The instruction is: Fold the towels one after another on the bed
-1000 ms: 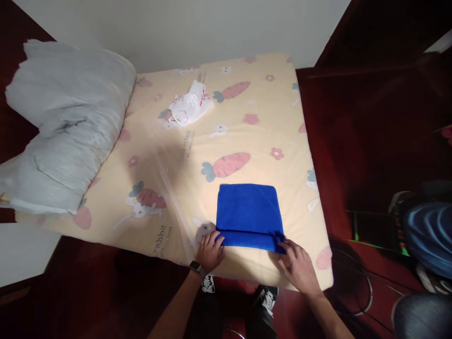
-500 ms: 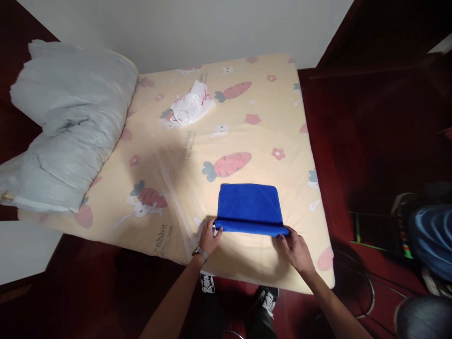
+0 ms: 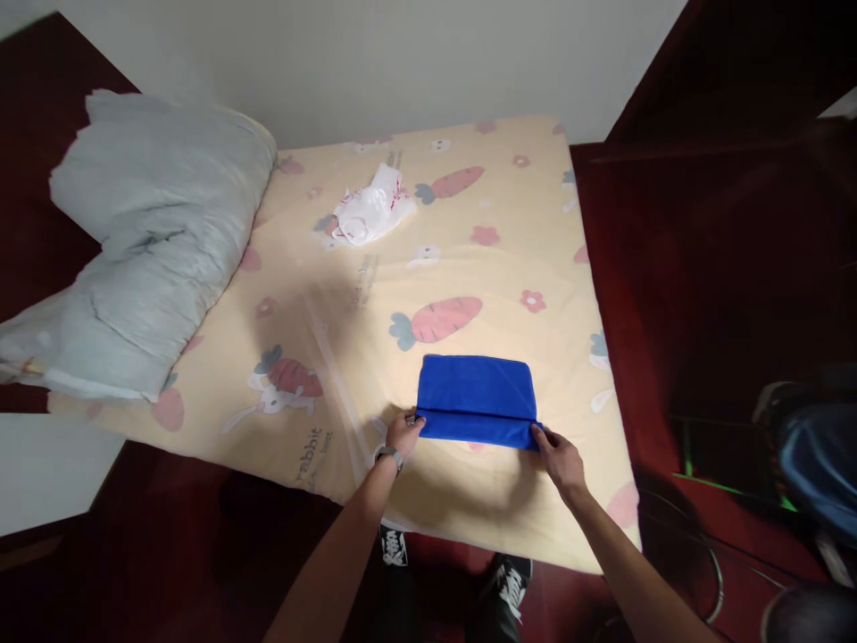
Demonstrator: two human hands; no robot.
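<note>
A blue cloth (image 3: 477, 384) lies on the bed in front of me, its near edge folded over into a flat band. My left hand (image 3: 403, 435), with a watch (image 3: 389, 458) on the wrist, pinches the left end of that band. At its right end my right hand (image 3: 560, 457) grips the band between thumb and fingers. Both hands stay low, close to the sheet. The far part of the cloth lies flat and its far corners are untouched.
The bed's sheet (image 3: 354, 357) is cream with carrots and rabbits. A crumpled white plastic bag (image 3: 375, 210) rests farther back. On the left is a bunched grey quilt (image 3: 174, 205). My shoes (image 3: 512, 585) show below the near edge; cables (image 3: 716, 572) lie on the floor at right.
The near band of the cloth has gone from a rounded roll to a wider, flatter fold. Both hands still hold its ends. The whole view has shifted slightly.
</note>
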